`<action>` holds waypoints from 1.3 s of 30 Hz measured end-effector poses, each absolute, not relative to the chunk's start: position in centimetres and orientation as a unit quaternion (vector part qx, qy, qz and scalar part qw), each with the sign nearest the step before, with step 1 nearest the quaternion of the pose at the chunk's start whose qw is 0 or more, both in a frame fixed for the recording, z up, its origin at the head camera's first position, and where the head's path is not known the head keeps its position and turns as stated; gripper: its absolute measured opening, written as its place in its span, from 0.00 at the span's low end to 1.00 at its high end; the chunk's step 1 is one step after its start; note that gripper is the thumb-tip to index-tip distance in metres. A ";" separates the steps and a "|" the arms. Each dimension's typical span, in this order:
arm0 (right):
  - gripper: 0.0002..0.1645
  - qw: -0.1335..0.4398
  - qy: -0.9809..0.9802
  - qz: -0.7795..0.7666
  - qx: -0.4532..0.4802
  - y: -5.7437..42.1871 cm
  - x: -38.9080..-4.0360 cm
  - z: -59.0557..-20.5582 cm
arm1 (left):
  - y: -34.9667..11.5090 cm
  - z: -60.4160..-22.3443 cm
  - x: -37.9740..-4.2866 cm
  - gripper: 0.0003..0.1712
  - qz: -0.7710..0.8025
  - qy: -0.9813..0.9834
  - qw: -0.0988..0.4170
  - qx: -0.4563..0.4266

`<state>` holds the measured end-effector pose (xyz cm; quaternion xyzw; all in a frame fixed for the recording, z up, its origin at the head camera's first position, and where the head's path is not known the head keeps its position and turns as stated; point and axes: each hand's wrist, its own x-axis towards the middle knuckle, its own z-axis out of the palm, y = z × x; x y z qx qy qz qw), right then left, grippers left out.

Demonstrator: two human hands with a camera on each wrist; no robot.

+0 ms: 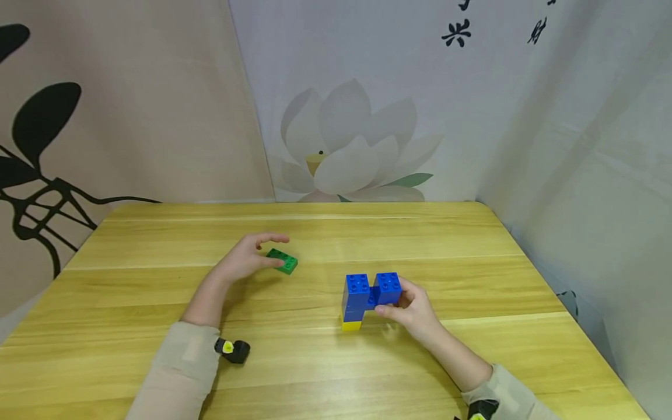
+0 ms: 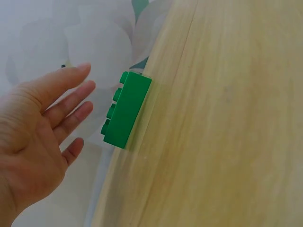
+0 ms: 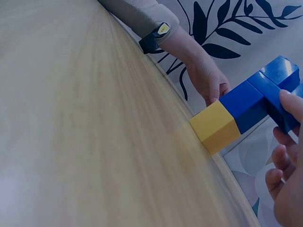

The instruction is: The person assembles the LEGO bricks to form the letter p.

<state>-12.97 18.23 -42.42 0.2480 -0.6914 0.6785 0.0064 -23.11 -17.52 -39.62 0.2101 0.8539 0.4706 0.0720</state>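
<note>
A green toy building brick (image 1: 282, 261) lies flat on the table. My left hand (image 1: 251, 256) is beside it with fingers spread; in the left wrist view a gap separates the hand (image 2: 45, 127) from the green brick (image 2: 127, 111). With thumb and fingers my right hand (image 1: 415, 312) pinches the right end of a blue brick structure (image 1: 356, 297). Two raised blue blocks top that structure, joined by a lower blue piece. Its yellow brick (image 3: 215, 127) forms the foot under the left column and stands on the table. The fingers behind the blue bricks are partly hidden.
The wooden table (image 1: 294, 373) has its back edge against a pale cloth backdrop (image 1: 367, 52) printed with a lotus and dark leaves. Each wrist carries a small black device (image 1: 233, 350). A pale cloth (image 1: 604, 175) hangs along the right side.
</note>
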 end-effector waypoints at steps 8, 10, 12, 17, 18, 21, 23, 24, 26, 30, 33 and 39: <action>0.25 0.003 -0.683 0.686 0.250 18.1 -13.0 -42.4 | -17.9 -40.5 -23.3 0.31 0.472 0.854 0.096 0.195; 0.25 0.003 -0.681 0.688 0.252 18.1 -13.0 -42.4 | -18.0 -40.7 -23.4 0.32 0.474 0.854 0.100 0.190; 0.25 0.004 -0.681 0.687 0.252 18.1 -13.0 -42.3 | -18.1 -40.9 -23.5 0.32 0.477 0.853 0.103 0.187; 0.24 0.004 -0.685 0.684 0.250 18.0 -13.0 -42.3 | -18.2 -41.3 -23.6 0.33 0.480 0.851 0.106 0.185; 0.24 0.004 -0.686 0.683 0.249 18.0 -13.0 -42.2 | -18.3 -41.4 -23.6 0.33 0.480 0.851 0.106 0.185; 0.25 0.003 -0.686 0.683 0.248 18.0 -13.0 -42.2 | -18.4 -41.8 -23.7 0.32 0.484 0.847 0.107 0.191; 0.25 0.003 -0.687 0.682 0.250 18.0 -13.0 -42.2 | -18.5 -42.0 -23.7 0.31 0.486 0.845 0.107 0.197; 0.25 0.003 -0.687 0.682 0.251 18.0 -12.9 -42.2 | -18.5 -42.2 -23.8 0.30 0.487 0.844 0.107 0.201; 0.25 0.004 -0.687 0.681 0.252 18.1 -13.0 -42.3 | -18.5 -42.4 -23.8 0.30 0.486 0.844 0.104 0.204; 0.25 0.006 -0.690 0.679 0.251 18.1 -12.9 -42.2 | -18.5 -42.7 -23.9 0.29 0.479 0.848 0.097 0.203; 0.25 0.007 -0.691 0.678 0.250 18.0 -12.9 -42.2 | -18.6 -42.7 -24.0 0.28 0.477 0.850 0.096 0.202; 0.25 0.008 -0.689 0.680 0.251 17.9 -12.9 -42.2 | -18.5 -42.7 -23.9 0.24 0.474 0.852 0.096 0.199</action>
